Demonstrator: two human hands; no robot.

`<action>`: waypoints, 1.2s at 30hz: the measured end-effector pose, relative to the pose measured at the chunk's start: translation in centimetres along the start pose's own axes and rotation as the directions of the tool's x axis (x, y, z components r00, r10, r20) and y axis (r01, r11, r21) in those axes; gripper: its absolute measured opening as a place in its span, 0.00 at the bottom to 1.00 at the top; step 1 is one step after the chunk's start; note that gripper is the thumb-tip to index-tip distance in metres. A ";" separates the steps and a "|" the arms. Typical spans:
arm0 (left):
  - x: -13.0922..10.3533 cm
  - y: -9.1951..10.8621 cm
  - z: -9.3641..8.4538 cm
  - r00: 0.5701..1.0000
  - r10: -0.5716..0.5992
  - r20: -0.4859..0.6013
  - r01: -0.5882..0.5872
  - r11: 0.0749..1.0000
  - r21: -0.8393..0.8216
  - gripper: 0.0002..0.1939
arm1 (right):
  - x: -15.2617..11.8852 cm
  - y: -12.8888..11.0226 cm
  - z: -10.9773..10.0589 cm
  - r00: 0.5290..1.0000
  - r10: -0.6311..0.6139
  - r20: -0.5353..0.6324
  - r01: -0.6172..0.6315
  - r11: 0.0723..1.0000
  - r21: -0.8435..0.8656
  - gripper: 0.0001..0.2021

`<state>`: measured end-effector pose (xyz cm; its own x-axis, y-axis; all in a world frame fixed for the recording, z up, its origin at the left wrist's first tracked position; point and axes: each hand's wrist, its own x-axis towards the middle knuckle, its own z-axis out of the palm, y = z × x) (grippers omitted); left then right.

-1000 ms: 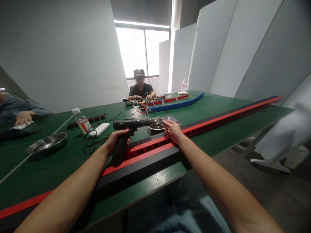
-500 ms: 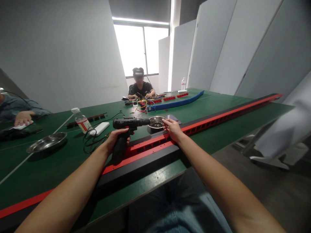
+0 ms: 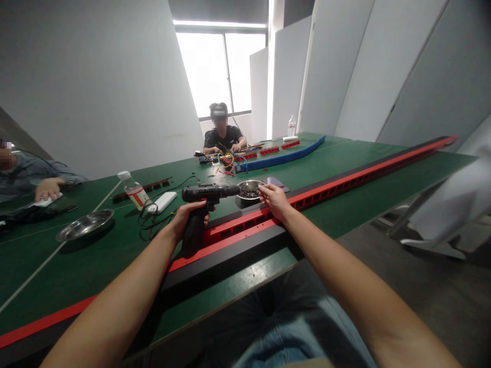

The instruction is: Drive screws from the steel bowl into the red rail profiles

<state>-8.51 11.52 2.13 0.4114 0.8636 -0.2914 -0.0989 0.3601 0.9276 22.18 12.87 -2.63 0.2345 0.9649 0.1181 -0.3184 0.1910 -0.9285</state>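
My left hand (image 3: 187,217) is closed around the grip of a black cordless drill (image 3: 205,192), which lies level with its chuck toward the right. Close to the drill's tip, my right hand (image 3: 275,201) pinches thumb and forefinger together. What they hold, if anything, is too small to make out. Behind the drill tip stands a steel bowl (image 3: 242,200) with many small dark pieces, perhaps screws. Beneath both hands runs a long black and red slotted rail (image 3: 233,242), reaching diagonally across the table. The base of the drill is just over the rail.
On the green table (image 3: 345,207) are a shallow steel dish (image 3: 84,225), a tilted bottle (image 3: 134,191), a white power bank (image 3: 163,203) with cables, and a blue curved strip (image 3: 284,160). One person (image 3: 222,135) works with wires opposite; another person's hand (image 3: 49,189) rests at left.
The view has shifted slightly, so most things appear a little farther right. Both hands keep nearly the same pose, the drill still in the left and the right fingers still pinched by its tip.
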 end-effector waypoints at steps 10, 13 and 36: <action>0.1 -0.2 -0.3 0.996 0.089 -0.017 -0.087 0.993 0.082 0.17 | -0.4 -0.5 0.4 1.000 -0.007 0.008 0.008 0.997 -0.079 0.14; 0.0 -0.2 -0.3 0.995 0.094 -0.017 -0.092 0.989 0.112 0.20 | -0.3 -0.4 0.4 1.000 -0.014 0.013 0.015 0.996 -0.088 0.15; -10.5 12.3 3.0 0.940 0.145 -0.308 0.144 0.650 0.746 0.21 | -3.3 0.7 1.8 0.894 -0.268 0.359 0.442 0.663 -0.604 0.07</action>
<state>-11.34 5.81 17.29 0.0929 0.9731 -0.2110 0.6709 0.0954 0.7354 19.57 10.16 -3.04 -0.0346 0.8760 0.4811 0.4473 0.4440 -0.7764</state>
